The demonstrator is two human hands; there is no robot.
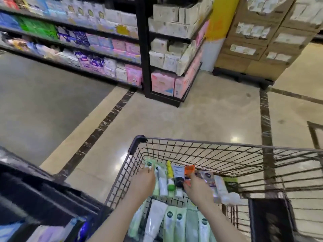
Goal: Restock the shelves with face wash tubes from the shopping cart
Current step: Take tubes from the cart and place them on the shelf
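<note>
Shelves (73, 42) stood far beyond both hands. Cart (227, 147) held the tubes (172, 179) in a row between and under the hands. Left hand (142, 182) gripped a green tube (149, 165); right hand (198, 187) pinched an orange tube (189, 170).

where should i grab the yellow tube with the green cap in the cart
Pinch the yellow tube across its flat body just above the green cap, coming straight down from above: it lies flat, wedged between neighbouring tubes, with only its top face free and the left hand close beside.
</note>
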